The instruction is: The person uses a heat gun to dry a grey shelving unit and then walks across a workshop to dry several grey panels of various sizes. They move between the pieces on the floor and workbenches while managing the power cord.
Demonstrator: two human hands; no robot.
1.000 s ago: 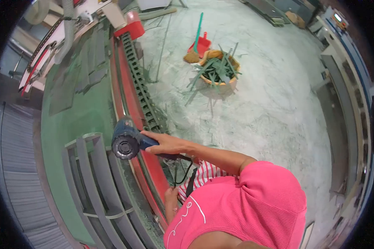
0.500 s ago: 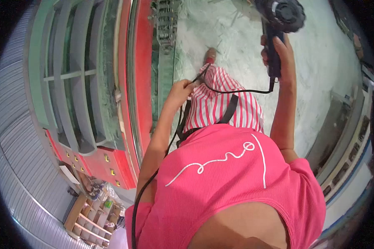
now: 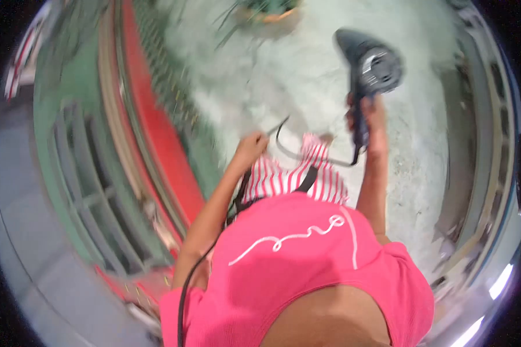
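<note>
Black plastic forms the body of the heat gun, which stands raised at the far right of the scene, its round end turned toward the camera. The right hand has its grip clamped around the tool's handle, just below the round head, with the arm reaching up from the pink shirt near the bottom of the view. A black cord leaves the foot of the handle and curves leftward in a low loop across striped red and white trousers. The left hand is closed on that cord, fingers together around it, at the middle of the picture and well apart from the right hand. The cord shows again lower down, running along the left arm toward the near edge. On the left stands a long red and green machine, with grey slatted pieces lying on its green worktop. Pale, dusty floor lies behind the tool, and a basket of green offcuts sits at the far edge. Motion blur softens the whole view.
</note>
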